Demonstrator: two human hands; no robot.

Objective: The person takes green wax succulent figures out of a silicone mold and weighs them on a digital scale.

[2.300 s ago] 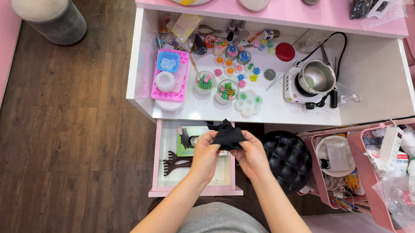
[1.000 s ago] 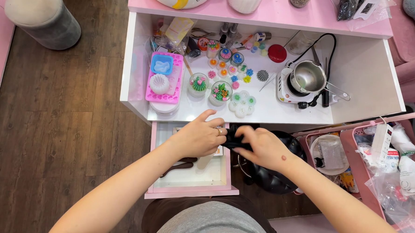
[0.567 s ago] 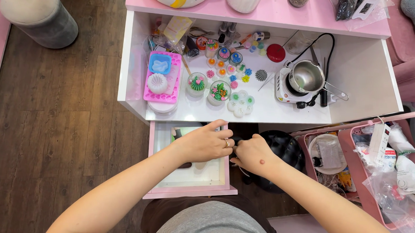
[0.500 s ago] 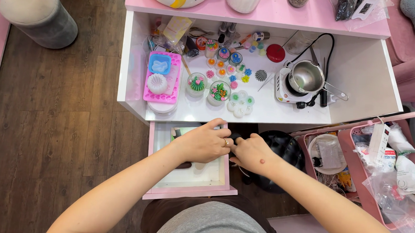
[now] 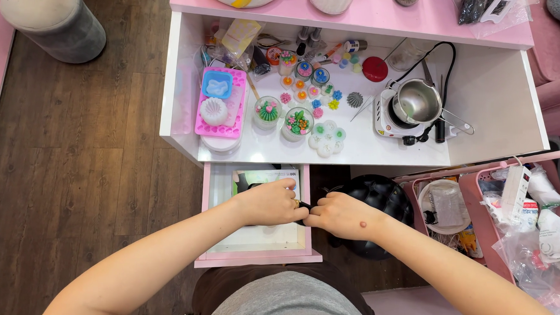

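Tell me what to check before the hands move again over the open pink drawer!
1. Both hands on the small black thing: ok, the left hand and right hand meet at it.
2. Which fingers grip it: cannot tell, it is mostly hidden.
3. Pink drawer open: ok, pulled out below the white desk.
4. Room in the drawer: ok, its pale bottom shows near the front.
5. Little flower pieces out of the way: ok, they sit up on the desk.
6. Metal pot away from the hands: ok, far right on the desk.
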